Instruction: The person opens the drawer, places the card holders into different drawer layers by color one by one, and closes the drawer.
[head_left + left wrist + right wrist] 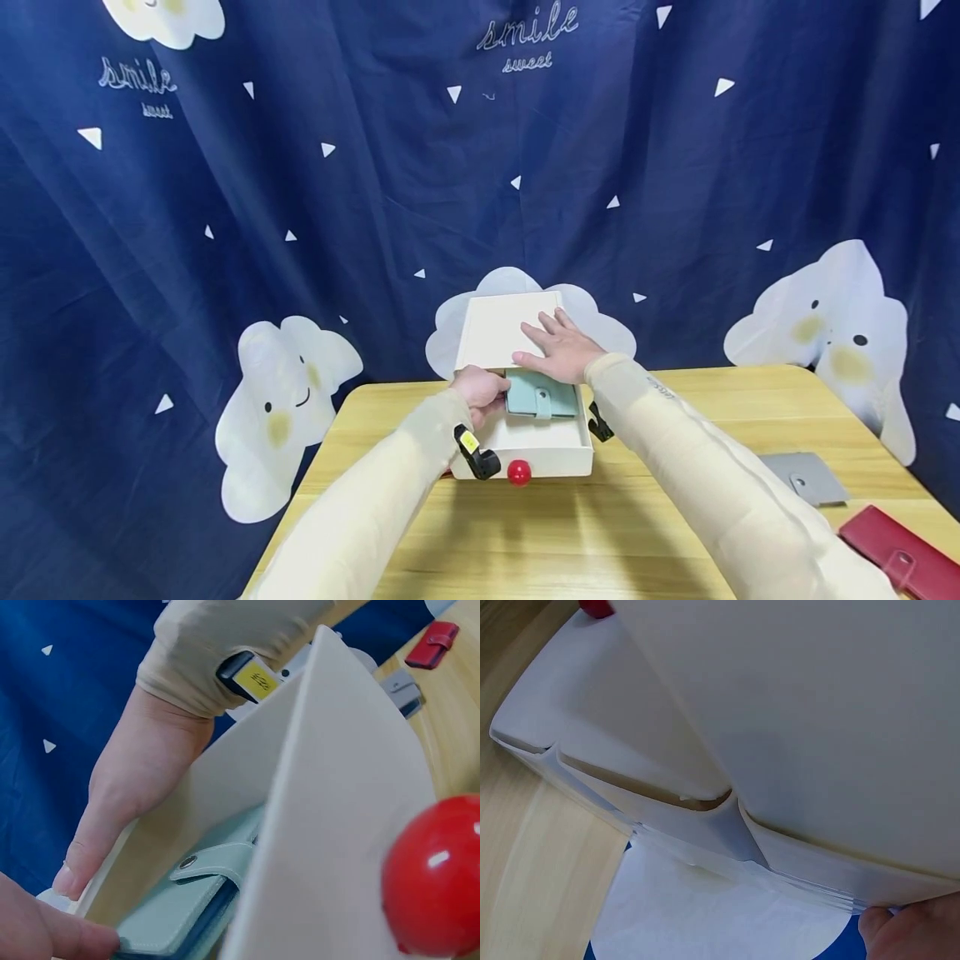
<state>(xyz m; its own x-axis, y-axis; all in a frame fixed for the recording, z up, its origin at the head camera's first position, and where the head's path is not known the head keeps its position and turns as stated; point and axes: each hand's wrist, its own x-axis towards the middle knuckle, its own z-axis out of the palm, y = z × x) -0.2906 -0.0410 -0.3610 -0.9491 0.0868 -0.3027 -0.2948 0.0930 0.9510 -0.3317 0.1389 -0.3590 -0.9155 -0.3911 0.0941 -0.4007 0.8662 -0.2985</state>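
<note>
A mint-green snap wallet (538,396) lies in the pulled-out white drawer (555,463), which has a red round knob (519,472). My left hand (480,388) reaches in over the drawer's left side and pinches the wallet's left edge; its lower fingers are partly hidden. In the left wrist view a fingertip presses the corner of the wallet (172,915). On the white cabinet top (497,327) my right hand (561,348) rests with spread fingers. The right wrist view shows part of that hand (915,934) at the cabinet's edge, above other white drawers (630,742).
A grey snap wallet (804,477) and a dark red one (909,552) lie on the wooden table (645,517) at the right. Behind the cabinet hangs a blue curtain (390,183) with clouds and white triangles.
</note>
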